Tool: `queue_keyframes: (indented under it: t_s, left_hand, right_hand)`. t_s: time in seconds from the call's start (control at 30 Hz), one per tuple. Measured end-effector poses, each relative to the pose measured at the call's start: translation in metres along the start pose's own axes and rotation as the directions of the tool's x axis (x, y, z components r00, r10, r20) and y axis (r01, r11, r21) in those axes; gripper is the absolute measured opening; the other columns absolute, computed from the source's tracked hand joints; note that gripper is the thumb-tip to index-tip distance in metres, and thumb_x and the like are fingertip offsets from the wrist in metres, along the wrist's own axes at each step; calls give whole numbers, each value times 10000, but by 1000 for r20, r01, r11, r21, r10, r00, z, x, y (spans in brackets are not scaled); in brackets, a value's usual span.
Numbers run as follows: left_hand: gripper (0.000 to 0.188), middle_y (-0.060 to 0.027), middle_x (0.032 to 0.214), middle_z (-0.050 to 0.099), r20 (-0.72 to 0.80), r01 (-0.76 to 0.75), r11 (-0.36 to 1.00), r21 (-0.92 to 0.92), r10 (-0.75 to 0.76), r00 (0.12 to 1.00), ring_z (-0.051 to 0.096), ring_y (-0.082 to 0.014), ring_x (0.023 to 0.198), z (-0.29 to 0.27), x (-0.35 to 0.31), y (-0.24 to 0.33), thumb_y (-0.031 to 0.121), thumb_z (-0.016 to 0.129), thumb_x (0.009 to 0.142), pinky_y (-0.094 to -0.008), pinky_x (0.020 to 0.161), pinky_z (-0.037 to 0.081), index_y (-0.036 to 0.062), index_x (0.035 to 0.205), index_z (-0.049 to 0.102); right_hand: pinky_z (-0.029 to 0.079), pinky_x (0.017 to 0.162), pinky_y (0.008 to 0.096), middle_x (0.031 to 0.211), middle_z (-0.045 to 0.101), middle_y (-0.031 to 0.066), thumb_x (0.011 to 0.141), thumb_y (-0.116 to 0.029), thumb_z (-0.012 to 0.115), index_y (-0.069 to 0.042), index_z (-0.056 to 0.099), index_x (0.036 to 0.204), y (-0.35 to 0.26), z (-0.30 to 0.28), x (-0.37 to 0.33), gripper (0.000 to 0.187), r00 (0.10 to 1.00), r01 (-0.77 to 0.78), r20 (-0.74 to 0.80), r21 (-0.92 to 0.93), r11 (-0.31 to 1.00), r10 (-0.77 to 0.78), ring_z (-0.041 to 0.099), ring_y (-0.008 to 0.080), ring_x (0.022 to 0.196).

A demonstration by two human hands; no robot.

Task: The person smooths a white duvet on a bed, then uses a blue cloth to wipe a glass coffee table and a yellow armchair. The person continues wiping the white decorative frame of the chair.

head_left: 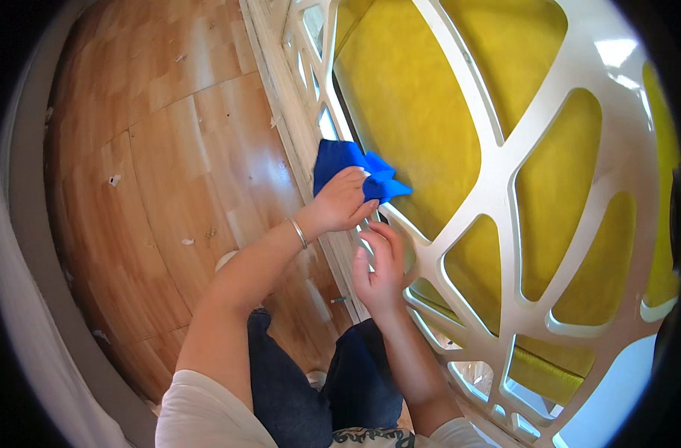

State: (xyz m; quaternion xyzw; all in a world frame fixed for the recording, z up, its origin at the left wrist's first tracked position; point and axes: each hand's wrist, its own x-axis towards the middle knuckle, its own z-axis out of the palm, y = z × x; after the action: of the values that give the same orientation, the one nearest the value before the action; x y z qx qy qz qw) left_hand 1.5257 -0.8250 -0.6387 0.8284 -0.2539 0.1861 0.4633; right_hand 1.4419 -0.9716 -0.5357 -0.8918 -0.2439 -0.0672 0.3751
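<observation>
A bright blue cloth is bunched under the fingers of my left hand, which is closed on it and wears a bangle at the wrist. The cloth presses against the lower edge of a glossy white openwork panel with large curved cut-outs. Just below and to the right, my right hand is close to the panel's frame. Its fingers are loosely bent and its thumb stands apart, with nothing visible in its grasp.
Yellow padded upholstery shows behind the panel's openings. A pale ledge runs along the panel's foot. To the left lies a wood-pattern floor with small white scraps. A grey edge borders the floor at far left.
</observation>
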Motion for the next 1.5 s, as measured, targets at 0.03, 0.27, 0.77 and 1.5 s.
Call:
queue_keyframes:
  t_s: [0.03, 0.27, 0.77, 1.5]
  left_hand:
    - [327, -234, 1082, 634, 28, -71, 994, 85, 69, 997, 549, -438, 1093, -2, 0, -13, 283, 580, 948, -521, 1101, 361, -23, 912, 687]
    - [374, -158, 1047, 676, 128, 80, 862, 500, -165, 978, 577, -311, 1148, -46, 59, -80, 351, 566, 919, -485, 1153, 310, 11, 927, 720]
    - [352, -174, 1233, 634, 71, 10, 985, 170, -22, 997, 522, -354, 1288, -8, 5, -59, 277, 627, 846, -568, 1142, 327, 25, 1091, 644]
    - [451, -359, 1573, 227, -322, 510, 853, -115, -517, 793, 215, -573, 1449, -5, 44, -39, 79, 580, 946, -529, 1197, 270, -23, 1368, 460]
  right_hand:
    - [447, 985, 454, 1244, 591, 206, 850, -73, 682, -8, 644, 1105, 0, 5, 7, 266, 1000, 22, 15, -15, 1000, -22, 575, 378, 1132]
    - [416, 1022, 585, 1255, 585, 208, 818, -121, 728, -24, 642, 1116, -1, 21, 65, 324, 994, 110, 28, -277, 955, -106, 561, 412, 1153]
    - [426, 1053, 469, 1302, 604, 225, 924, -189, 651, -18, 631, 1204, 7, 34, 105, 329, 982, -179, 9, -241, 954, 187, 567, 410, 1202]
    - [420, 1014, 479, 1277, 603, 226, 946, -251, 633, 15, 572, 1277, 18, 60, 122, 429, 933, -349, 16, -196, 916, 359, 550, 411, 1193]
